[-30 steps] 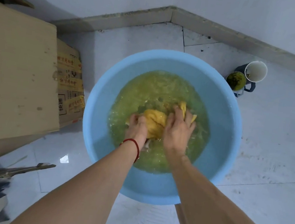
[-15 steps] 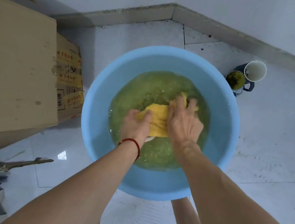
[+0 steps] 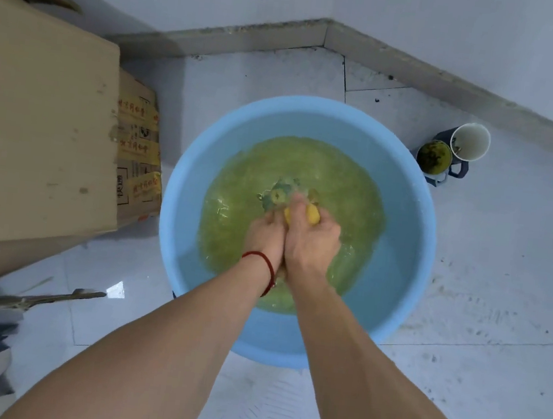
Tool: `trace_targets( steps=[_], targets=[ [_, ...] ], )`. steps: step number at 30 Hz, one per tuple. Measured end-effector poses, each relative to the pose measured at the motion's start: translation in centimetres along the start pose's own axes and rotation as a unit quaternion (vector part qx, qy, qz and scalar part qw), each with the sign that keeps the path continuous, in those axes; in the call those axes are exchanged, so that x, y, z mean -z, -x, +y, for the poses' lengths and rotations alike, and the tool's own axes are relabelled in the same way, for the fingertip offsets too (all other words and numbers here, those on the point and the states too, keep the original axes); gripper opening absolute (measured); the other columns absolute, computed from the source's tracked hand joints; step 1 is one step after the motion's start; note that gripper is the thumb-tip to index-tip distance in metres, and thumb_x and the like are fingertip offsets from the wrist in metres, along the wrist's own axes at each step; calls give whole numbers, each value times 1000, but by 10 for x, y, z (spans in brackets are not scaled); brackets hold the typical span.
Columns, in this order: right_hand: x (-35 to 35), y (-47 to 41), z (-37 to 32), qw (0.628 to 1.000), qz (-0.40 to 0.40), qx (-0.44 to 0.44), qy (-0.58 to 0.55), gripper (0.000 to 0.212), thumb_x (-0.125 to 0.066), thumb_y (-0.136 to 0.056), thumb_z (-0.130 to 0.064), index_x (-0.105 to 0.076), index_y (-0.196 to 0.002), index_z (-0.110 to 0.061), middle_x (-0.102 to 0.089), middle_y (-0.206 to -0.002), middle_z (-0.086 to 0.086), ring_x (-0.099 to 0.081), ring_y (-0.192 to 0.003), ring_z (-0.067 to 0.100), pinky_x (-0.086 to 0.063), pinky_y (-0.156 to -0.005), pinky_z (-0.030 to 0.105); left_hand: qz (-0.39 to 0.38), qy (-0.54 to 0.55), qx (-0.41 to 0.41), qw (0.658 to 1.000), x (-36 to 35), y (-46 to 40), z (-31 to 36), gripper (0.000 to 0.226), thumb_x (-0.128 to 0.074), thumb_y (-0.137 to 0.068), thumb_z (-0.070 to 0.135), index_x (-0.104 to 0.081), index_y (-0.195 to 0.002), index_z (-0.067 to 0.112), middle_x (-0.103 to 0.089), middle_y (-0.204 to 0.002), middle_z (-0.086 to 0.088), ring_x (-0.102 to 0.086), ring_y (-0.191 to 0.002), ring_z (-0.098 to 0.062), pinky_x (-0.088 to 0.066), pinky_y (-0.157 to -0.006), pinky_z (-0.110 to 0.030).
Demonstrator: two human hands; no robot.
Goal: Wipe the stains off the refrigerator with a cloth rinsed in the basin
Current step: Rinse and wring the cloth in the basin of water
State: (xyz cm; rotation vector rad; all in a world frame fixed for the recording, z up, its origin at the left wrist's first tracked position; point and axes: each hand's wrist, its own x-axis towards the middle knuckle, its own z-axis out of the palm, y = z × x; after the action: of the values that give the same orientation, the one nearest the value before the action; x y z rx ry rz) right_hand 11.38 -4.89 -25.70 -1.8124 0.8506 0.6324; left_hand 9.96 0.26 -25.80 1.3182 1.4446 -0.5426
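Your left hand (image 3: 264,234) and right hand (image 3: 311,239) are pressing together at frame centre, fingers curling tightly around the bunched yellow cloth (image 3: 304,214); it is sitting over greenish water in the blue basin (image 3: 407,231); beyond, cardboard boxes (image 3: 40,120) are standing upper left; cups (image 3: 454,150) are sitting upper right.

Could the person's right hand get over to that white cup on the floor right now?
Probably not at once: the right hand, with the left hand, grips the yellow cloth in the blue plastic basin. The white cup stands unobstructed beyond its rim.
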Motion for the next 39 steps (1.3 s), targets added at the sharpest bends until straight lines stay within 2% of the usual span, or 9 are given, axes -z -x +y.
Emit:
trace_targets(
  steps=[3, 7, 10, 15, 18, 20, 26, 32, 39],
  targets=[
    [21, 2, -19, 996, -15, 22, 87, 52, -59, -100, -54, -49, -65, -17, -57, -65, 1, -55, -73, 28, -45, -74, 30, 29, -99, -69, 992, 5, 26, 8, 48, -42, -103, 48, -65, -76, 16, -73, -92, -13, -68, -91, -35, -57, -83, -37],
    [44, 0, -31, 979, -64, 24, 193, 56, -41, -106, -58, -62, -89, -9, -69, -99, 16, -61, -98, 37, -47, -88, 37, 9, -100, -91, 991, 19, 68, 24, 41, -56, -94, 59, -70, -117, 27, -71, -121, -4, -66, -111, -30, -55, -97, -45],
    [71, 3, -39, 957, -128, 3, 259, 67, -33, -104, -66, -55, -138, -12, -49, -144, 21, -51, -129, 36, -40, -106, 43, -48, -47, -109, 992, 43, 97, 40, 25, -63, -88, 49, -61, -75, 27, -66, -83, 1, -66, -82, -28, -60, -66, -38],
    [140, 43, -55, 942, -115, 177, 262, 53, -44, -109, -40, -27, -159, -37, -27, -162, 6, -43, -139, 20, -41, -114, 48, -185, -55, -186, 963, 79, 150, 67, 28, -74, -92, 24, -62, -70, 14, -60, -72, 2, -58, -61, -17, -50, -50, -25],
    [158, 70, -59, 908, -243, 262, 220, 99, -68, -88, 2, -16, -162, -37, -27, -165, -12, -33, -148, 8, -40, -119, 46, -215, -54, -194, 956, 80, 177, 82, 22, -76, -91, 23, -64, -75, 14, -64, -73, 2, -62, -63, -16, -53, -55, -28],
    [153, 93, -65, 884, -309, 294, 193, 106, -83, -79, -2, -23, -160, -33, -38, -159, -12, -38, -146, 4, -40, -117, 29, -237, -43, -186, 953, 80, 193, 92, 16, -76, -91, 21, -66, -82, 13, -66, -83, 0, -64, -71, -17, -54, -59, -30],
    [144, 105, -101, 919, -186, 289, 193, 32, -87, -77, -17, -64, -98, -22, -70, -82, -11, -63, -74, 4, -43, -59, 16, -271, 29, -165, 948, 119, 213, 107, 35, -66, -91, -8, -68, -121, 10, -70, -121, -20, -72, -108, -33, -61, -89, -50],
    [169, 115, -128, 907, -222, 291, 208, 67, -87, -73, -4, -58, -128, -29, -62, -102, -22, -58, -94, -11, -48, -76, 9, -221, -182, -241, 927, 148, 198, 86, 63, -83, -75, 11, -59, -129, 35, -54, -125, -1, -62, -110, -7, -54, -95, -25],
    [184, 145, -141, 917, -378, 118, 46, 57, -82, -75, 4, -64, -124, -20, -69, -123, 5, -70, -110, 24, -56, -101, 44, -253, -274, -337, 864, 112, 192, 69, 93, -94, -66, 26, -39, -141, 31, -48, -134, 10, -60, -118, -11, -54, -97, -26]
  ],
)
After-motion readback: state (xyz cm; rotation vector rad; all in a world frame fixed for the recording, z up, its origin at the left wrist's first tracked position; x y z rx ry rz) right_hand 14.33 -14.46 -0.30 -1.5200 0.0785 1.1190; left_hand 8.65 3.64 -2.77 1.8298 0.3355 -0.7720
